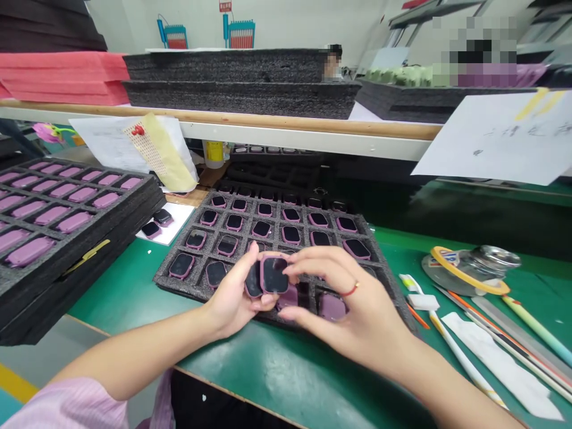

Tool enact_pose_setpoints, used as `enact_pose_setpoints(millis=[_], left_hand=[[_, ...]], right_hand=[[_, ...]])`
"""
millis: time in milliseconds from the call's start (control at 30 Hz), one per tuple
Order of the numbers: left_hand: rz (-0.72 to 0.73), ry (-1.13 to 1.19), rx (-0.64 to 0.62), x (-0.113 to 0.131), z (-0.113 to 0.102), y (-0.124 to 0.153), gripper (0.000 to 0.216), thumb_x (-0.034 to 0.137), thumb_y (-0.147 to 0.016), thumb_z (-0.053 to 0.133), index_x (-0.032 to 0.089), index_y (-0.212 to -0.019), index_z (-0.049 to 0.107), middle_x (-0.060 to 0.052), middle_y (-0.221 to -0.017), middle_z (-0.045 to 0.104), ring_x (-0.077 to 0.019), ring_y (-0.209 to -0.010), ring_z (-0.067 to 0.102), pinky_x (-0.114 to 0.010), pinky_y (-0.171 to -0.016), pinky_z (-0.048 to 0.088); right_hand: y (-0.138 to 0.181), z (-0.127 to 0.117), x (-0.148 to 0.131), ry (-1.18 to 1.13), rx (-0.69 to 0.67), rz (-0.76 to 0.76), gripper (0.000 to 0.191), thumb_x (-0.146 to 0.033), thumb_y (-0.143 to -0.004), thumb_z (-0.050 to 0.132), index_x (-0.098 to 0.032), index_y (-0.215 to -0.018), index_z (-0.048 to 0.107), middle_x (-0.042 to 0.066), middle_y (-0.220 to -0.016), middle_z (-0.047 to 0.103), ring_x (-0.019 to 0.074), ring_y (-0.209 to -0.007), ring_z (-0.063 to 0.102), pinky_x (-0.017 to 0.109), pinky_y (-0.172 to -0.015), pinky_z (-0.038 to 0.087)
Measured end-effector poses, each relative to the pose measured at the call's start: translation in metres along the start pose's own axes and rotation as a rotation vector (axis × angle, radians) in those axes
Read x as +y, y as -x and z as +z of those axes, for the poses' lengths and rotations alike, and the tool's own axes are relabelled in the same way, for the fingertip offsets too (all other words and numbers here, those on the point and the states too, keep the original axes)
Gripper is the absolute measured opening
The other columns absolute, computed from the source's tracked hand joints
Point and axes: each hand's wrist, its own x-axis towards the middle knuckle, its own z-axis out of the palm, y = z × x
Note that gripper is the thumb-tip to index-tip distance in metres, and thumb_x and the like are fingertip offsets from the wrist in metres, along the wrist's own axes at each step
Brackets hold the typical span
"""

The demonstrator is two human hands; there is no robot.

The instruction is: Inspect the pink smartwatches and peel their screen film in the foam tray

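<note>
My left hand (239,286) is closed around two purple smartwatch cases with dark screens. The front watch case (274,274) faces me and overlaps the other watch case (253,281). My right hand (344,292) is at the right side of the front one, its curved fingertips at that edge and its thumb well apart below. Whether the fingertips press on it, I cannot tell. Beneath both hands lies a grey foam tray (196,275) with rows of purple watch cases, most screen up. A purple watch case (331,305) under my right hand shows its plain purple face.
At left, stacked foam trays (147,196) hold more purple cases. Two watches (157,223) rest on white paper. Toothbrushes (465,357), a white cloth (496,357) and a metal-topped dispenser bottle (476,268) lie at right. A shelf (286,132) crosses above; a person is beyond it.
</note>
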Motion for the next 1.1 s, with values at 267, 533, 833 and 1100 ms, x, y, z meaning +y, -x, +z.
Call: enact_pose_setpoints(millis=[267, 533, 833, 1100], left_hand=[[-0.112, 0.031, -0.136, -0.0028, 0.0008, 0.0036, 0.049, 0.061, -0.084, 0.068, 0.012, -0.084, 0.066, 0.001, -0.067, 0.055, -0.0015, -0.043, 0.037, -0.015, -0.042, 0.019], [-0.125, -0.015, -0.131, -0.0027, 0.0039, 0.0064, 0.050, 0.062, -0.084, 0.068, 0.012, -0.081, 0.066, 0.003, -0.059, 0.050, -0.0027, -0.041, 0.032, -0.019, -0.042, 0.018], [-0.119, 0.021, -0.152, -0.0057, 0.0028, 0.0069, 0.050, 0.063, -0.080, 0.072, 0.014, -0.080, 0.061, 0.006, -0.057, 0.048, -0.0015, -0.040, 0.032, -0.016, -0.042, 0.020], [-0.125, 0.104, -0.146, -0.0055, 0.0009, 0.0027, 0.039, 0.053, -0.086, 0.071, 0.014, -0.088, 0.063, 0.003, -0.061, 0.054, -0.0017, -0.042, 0.038, -0.012, -0.041, 0.021]], right_hand=[[-0.0006, 0.0069, -0.0083, -0.044, 0.072, -0.048, 0.009, -0.020, -0.086, 0.073, -0.023, -0.090, 0.066, 0.008, -0.104, 0.070, 0.0224, -0.093, 0.069, 0.039, -0.081, 0.058], [-0.0039, 0.0048, -0.0115, -0.057, 0.051, -0.078, 0.017, -0.030, -0.084, 0.080, -0.025, -0.094, 0.067, 0.007, -0.103, 0.072, 0.0228, -0.094, 0.070, 0.041, -0.084, 0.059], [-0.0038, 0.0043, -0.0107, -0.022, 0.063, -0.136, 0.013, -0.024, -0.086, 0.077, -0.023, -0.092, 0.065, 0.008, -0.101, 0.073, 0.0220, -0.094, 0.070, 0.041, -0.086, 0.058], [-0.0028, 0.0090, -0.0100, 0.072, 0.115, -0.251, 0.010, -0.017, -0.087, 0.074, -0.021, -0.090, 0.064, 0.008, -0.095, 0.075, 0.0221, -0.088, 0.073, 0.042, -0.082, 0.058]])
